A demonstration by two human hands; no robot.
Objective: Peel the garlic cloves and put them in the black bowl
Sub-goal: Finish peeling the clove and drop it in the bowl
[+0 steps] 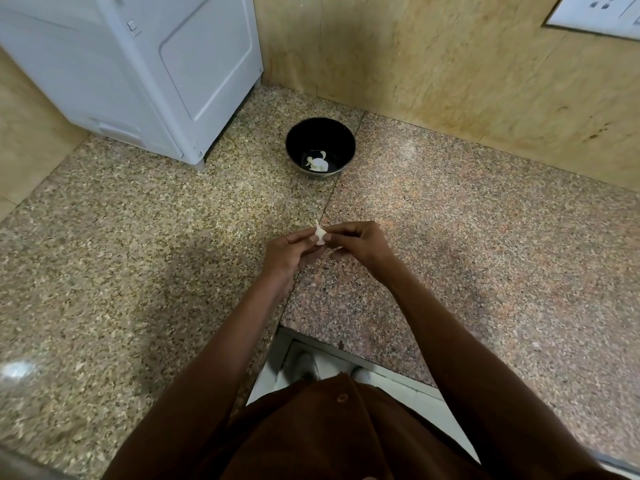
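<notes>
Both hands met above the worktop [450,237], over the seam where the two granite slabs join. The left hand [287,252] and the right hand [360,242] each pinched the same garlic clove [319,234] between thumb and curled fingers, with a pointed wisp of skin standing up from the clove's top. The bowl [320,147] sat well apart from the hands, farther back near the wall corner and beside a white appliance [138,74], and pale garlic [317,162] already lay in its bottom. A small pale scrap [314,283], probably skin, lay on the worktop below the left hand.

The likely trouble was slipping: a clove gripped only at the fingertips could shoot out as the skin tore and land on the worktop or drop over the near edge to the floor. Thin skin might also cling to the clove and be carried into the bowl.
</notes>
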